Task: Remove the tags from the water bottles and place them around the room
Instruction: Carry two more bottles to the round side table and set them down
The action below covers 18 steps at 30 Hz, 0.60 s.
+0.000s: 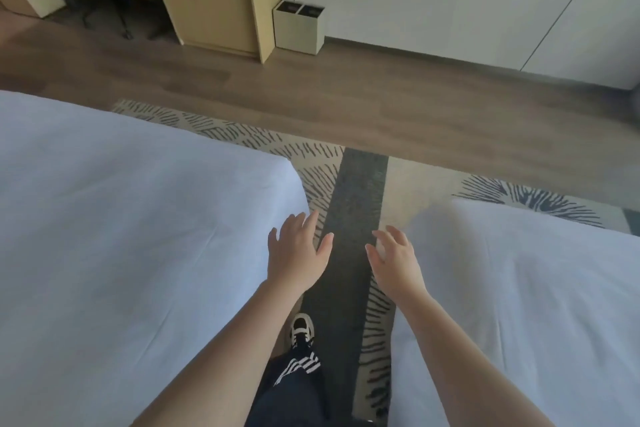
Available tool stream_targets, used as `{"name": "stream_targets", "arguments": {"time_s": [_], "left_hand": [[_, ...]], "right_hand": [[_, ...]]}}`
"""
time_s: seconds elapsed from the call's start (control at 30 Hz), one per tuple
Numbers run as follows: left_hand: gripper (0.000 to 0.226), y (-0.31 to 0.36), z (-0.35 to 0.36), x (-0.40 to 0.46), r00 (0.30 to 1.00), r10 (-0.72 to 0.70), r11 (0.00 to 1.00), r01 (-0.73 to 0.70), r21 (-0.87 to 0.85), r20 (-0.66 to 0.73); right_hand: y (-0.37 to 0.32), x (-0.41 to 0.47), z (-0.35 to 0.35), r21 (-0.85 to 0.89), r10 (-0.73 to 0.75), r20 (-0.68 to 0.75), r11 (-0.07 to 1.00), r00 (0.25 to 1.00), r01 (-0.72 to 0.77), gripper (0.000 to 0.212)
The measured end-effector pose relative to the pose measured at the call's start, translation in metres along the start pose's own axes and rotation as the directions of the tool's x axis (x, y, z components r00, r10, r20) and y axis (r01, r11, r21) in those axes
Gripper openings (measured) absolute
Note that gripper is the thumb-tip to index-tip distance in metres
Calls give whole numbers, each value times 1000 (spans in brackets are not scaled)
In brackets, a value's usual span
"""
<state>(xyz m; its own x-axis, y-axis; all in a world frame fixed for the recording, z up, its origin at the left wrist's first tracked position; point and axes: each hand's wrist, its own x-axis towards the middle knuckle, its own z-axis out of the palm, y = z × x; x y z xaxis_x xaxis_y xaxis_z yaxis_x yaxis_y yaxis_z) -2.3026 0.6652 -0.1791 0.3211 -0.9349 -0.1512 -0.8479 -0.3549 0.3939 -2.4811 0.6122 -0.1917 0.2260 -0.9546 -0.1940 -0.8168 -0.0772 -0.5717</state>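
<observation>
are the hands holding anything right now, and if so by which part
Nothing is held. The left hand and right hand are both open with fingers spread, in the air between the two beds, and no bottle is in view.

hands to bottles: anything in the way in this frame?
Cannot say: no water bottle or tag is in view. Left hand and right hand are both open and hold nothing, out over the carpet strip between two beds. The strip ahead shows no obstacle up to the wood floor.

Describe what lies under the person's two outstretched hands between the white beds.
Under the open left hand and right hand runs a dark grey carpet strip on a beige patterned rug. A white sneaker shows below. The forearms cover parts of the rug.
</observation>
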Motion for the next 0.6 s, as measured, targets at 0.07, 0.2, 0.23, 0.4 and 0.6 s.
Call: {"name": "stream_targets", "arguments": {"time_s": [0.07, 0.2, 0.23, 0.4, 0.6], "left_hand": [[66, -2, -12, 48, 1000, 14, 1000, -14, 19, 6], [64, -3, -45, 141, 998, 55, 998, -54, 33, -25], [62, -2, -53, 163, 997, 61, 998, -60, 24, -37], [59, 8, -78, 256, 993, 82, 996, -83, -12, -84], [59, 15, -81, 369, 996, 26, 999, -28, -28, -87]], "right_hand": [[-12, 45, -6, -6, -1, -5, 1000, 1000, 1, 43], [-41, 132, -23, -2, -12, -43, 1000, 999, 12, 44], [-48, 152, -27, 5, -16, -52, 1000, 999, 16, 43], [-68, 238, -43, 22, -14, -78, 1000, 997, 16, 43], [-80, 369, -59, 26, -48, -89, 998, 995, 50, 42]]}}
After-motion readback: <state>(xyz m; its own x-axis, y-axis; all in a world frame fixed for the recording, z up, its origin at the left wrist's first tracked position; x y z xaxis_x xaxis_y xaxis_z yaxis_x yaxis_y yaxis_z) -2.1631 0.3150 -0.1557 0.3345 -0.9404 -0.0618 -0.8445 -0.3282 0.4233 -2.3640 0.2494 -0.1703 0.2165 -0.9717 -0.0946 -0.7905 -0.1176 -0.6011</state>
